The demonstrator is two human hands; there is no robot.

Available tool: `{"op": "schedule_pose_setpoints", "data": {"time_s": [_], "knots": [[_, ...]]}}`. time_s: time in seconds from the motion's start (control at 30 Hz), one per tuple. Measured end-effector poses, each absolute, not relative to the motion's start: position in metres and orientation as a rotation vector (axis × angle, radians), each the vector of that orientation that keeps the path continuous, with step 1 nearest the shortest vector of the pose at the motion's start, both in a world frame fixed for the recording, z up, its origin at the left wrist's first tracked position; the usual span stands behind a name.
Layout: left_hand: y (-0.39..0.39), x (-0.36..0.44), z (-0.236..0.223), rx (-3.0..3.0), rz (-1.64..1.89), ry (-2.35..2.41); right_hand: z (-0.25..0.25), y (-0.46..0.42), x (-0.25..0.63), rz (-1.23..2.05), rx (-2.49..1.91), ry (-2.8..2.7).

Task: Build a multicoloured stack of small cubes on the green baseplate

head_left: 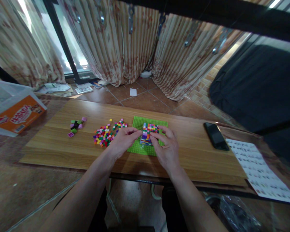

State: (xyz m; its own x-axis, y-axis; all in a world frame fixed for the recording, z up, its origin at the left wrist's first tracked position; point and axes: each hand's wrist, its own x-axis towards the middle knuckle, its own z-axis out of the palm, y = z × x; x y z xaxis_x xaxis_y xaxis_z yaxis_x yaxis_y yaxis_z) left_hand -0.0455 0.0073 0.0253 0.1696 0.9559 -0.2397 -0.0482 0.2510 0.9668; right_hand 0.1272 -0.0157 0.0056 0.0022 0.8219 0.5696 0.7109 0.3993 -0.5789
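Note:
A block of many-coloured toy bricks [147, 130] stands on a green baseplate [137, 149] at the middle of the wooden board. At the block's left side is my left hand [124, 138], thumb and fingertips pinched together; whatever is between them is hidden or too small to name. My right hand [166, 146] reaches round the block from the right, its thumb at the near part and its fingers at the far right corner. Left of the plate lies a loose pile of small coloured bricks [103, 135], partly behind my left hand.
Farther left sit several larger pink, green and black pieces [75, 125]. A black phone [216, 136] lies on the board's right, beside a printed sheet [261, 167]. A clear plastic box with an orange label [18, 114] stands at far left. Curtains [125, 45] hang beyond the board.

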Motion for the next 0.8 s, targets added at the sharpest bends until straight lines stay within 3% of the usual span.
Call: {"op": "schedule_pose_setpoints", "data": {"time_s": [0.8], "knots": [[0.0071,-0.0468,0.0259,1.058,0.943,1.179,0.0097,-0.0162,0.1321,0.032,-1.339,-1.827]]}}
